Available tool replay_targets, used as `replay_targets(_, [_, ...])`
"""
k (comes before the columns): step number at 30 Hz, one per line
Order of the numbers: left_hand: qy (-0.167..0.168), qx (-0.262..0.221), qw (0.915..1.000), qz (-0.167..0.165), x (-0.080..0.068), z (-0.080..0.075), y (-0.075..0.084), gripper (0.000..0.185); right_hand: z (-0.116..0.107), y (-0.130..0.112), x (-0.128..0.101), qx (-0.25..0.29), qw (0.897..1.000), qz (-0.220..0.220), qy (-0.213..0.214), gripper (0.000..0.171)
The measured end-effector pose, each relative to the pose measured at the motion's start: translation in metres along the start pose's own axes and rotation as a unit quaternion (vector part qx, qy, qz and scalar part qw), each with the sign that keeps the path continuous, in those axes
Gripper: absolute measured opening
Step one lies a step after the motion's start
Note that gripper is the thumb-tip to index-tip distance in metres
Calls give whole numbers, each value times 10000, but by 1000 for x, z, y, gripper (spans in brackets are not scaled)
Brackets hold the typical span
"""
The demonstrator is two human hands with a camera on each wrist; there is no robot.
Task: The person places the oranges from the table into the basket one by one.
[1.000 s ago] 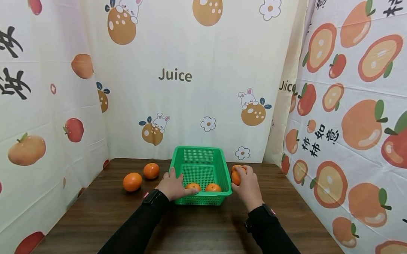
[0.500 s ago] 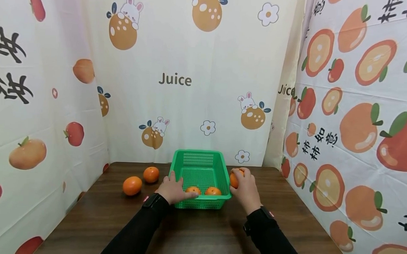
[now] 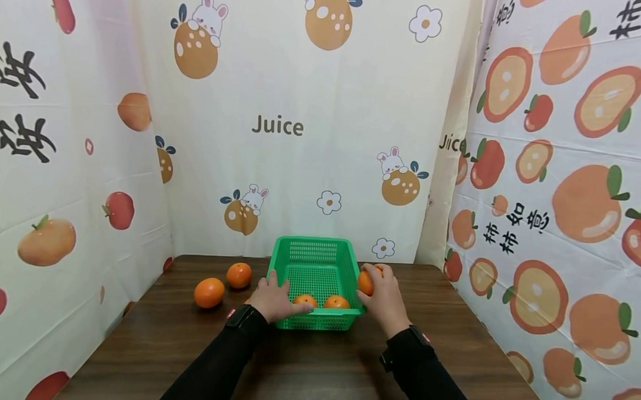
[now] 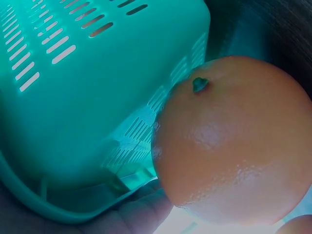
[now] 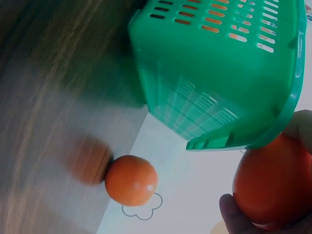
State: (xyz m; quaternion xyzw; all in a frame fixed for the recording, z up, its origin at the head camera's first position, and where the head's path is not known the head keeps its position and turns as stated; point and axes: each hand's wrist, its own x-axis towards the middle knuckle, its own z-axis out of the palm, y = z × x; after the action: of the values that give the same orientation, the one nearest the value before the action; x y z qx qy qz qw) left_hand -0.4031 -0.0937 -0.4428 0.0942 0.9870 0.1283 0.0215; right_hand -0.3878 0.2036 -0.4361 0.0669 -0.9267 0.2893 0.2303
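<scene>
Head view, nearest first: two black sleeves reach forward over the dark wooden counter [image 3: 304, 364]. Left hand [image 3: 272, 298] rests on the near-left corner of the green basket [image 3: 318, 256], fingers lying fairly straight over the rim and touching one of the two oranges inside [image 3: 305, 300]; the second one [image 3: 337, 302] sits just beside it. That grip looks released, more steadying than grasping. Right hand [image 3: 383, 296] has its grip clenched round a held orange [image 3: 366, 281], raised right at the basket's right wall and not yet over the rim.

Beyond, on the left, two loose oranges [image 3: 209, 292] lie on the counter, well apart from the basket. Right wrist view shows another stray orange [image 5: 131, 180] near the curtain.

As I judge it, the risk is the held fruit clipping the rim and rolling off, or the light basket sliding if the left hand eases. Fruit-print curtains [image 3: 280, 125] close the back
</scene>
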Motion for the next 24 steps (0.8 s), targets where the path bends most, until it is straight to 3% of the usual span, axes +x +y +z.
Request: replay_targets(24, [-62, -106, 9999, 85, -5, -8, 0, 114, 7, -7, 5, 1165, 9912, 296, -555, 62])
